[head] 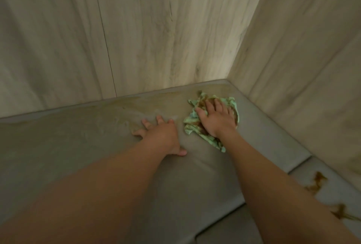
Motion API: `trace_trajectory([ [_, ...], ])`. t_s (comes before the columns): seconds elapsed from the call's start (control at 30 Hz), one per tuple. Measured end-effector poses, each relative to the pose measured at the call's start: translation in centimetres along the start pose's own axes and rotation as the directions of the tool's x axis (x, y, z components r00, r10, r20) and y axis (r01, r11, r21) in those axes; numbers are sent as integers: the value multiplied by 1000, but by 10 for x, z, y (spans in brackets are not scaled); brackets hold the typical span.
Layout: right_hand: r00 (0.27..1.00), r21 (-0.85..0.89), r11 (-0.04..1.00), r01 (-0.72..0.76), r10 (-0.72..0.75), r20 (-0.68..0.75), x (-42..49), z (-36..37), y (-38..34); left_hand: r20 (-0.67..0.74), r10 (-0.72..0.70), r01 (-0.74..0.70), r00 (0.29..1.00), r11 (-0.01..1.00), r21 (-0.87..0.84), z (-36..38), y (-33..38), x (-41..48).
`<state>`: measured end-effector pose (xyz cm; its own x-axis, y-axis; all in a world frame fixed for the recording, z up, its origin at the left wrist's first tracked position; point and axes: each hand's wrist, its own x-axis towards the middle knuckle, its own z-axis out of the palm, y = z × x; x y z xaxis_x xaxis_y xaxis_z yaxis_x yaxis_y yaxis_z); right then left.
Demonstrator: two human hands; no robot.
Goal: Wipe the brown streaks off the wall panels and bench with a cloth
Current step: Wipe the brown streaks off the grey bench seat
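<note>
Pale wood-grain wall panels [156, 29] met the grey surface [78, 146] in a corner | stained green cloth [232, 101] lay near it, right hand [216, 118] pressed flat on top, fingers straight | left hand [162, 134] splayed bare just left of cloth | brown streaks [317, 182] lay well right of cloth, nearer right arm.

- The single head-worn camera looked from above the flat grey cushioned bench [88, 146], facing forward and steeply down onto its seat.
- It sat close to the bench: both bare forearms [97, 195] stretched in from the frame's bottom edge, and the left hand [160, 132] and right hand [216, 118] reached over the seat near mid-frame.
- Beyond the bench's back edge, the pale wood-grain wall panels [156, 29] filled the upper half of the view, meeting in a corner at the bench's far right end.
- The wide lens bowed the bench's back edge into a curve.
</note>
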<state>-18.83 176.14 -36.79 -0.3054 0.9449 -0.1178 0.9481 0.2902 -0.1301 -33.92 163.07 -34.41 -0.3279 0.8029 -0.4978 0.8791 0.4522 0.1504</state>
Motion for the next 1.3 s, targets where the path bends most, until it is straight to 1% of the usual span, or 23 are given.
trace_trajectory([
  [0.07,1000,1,1000,-6,6,11,-30,4,-4,-11,36,-36,999,999,-22,0,-7,-6],
  [0.13,1000,-5,1000,-20,20,14,-57,8,-11,-50,104,-106,993,994,-39,-4,-22,-15],
  [0.17,999,-1,1000,-30,30,16,-69,11,-17,-89,143,-150,986,986,-75,-7,-33,-26],
  [0.2,999,9,999,-40,39,18,-75,13,-21,-149,159,-182,976,972,-151,-10,-44,-32],
  [0.23,998,17,998,-53,52,26,-81,14,-25,-201,150,-193,968,957,-214,-13,-57,-39],
  [0.27,997,22,998,-66,65,32,-85,15,-33,-251,120,-182,960,953,-243,-16,-73,-49],
  [0.33,996,14,996,-88,88,28,-84,13,-43,-327,56,-126,943,973,-195,-14,-108,-62],
  [0.43,995,-5,996,-94,94,13,-83,15,-54,-355,49,-50,933,999,7,1,-156,-74],
  [0.47,997,-18,997,-75,76,7,-85,17,-56,-366,41,-29,930,999,39,6,-171,-79],
  [0.57,1000,-59,998,-3,3,7,-101,25,-68,-414,6,-1,910,1000,14,13,-207,-90],
  [0.6,1000,-59,998,1,-1,13,-109,27,-74,-416,-4,1,910,1000,-9,13,-217,-95],
  [0.73,998,-43,999,-16,19,68,-140,30,-103,-378,-15,-14,926,997,-75,10,-242,-121],
  [0.8,990,-30,999,34,-30,139,-157,27,-120,-311,1,-34,950,994,-102,1,-252,-139],
  [0.87,964,31,993,116,-120,238,-174,17,-136,-248,9,-44,969,990,-137,-11,-264,-162],
  [0.9,946,91,988,127,-148,288,-180,10,-141,-225,7,-43,974,987,-154,-17,-268,-173],
  [0.93,926,165,981,105,-157,343,-187,-1,-149,-199,2,-37,980,984,-173,-24,-274,-185],
  [1.0,891,330,943,-35,-120,437,-202,-30,-168,-130,3,-32,991,975,-221,-45,-285,-211],
  [1.03,888,413,903,-118,-90,451,-211,-40,-175,-107,15,-41,994,969,-244,-50,-287,-219],
  [1.1,878,559,790,-252,-57,476,-235,-76,-202,-36,31,-41,999,952,-303,-74,-299,-242],
  [1.17,864,630,700,-335,-37,501,-263,-112,-231,7,45,-40,999,941,-337,-96,-311,-266],
  [1.27,816,664,609,-433,-48,576,-303,-167,-275,58,97,-68,994,924,-376,-137,-327,-304],
  [1.3,806,683,559,-470,-43,590,-314,-175,-284,69,114,-78,991,917,-392,-146,-327,-312],
])
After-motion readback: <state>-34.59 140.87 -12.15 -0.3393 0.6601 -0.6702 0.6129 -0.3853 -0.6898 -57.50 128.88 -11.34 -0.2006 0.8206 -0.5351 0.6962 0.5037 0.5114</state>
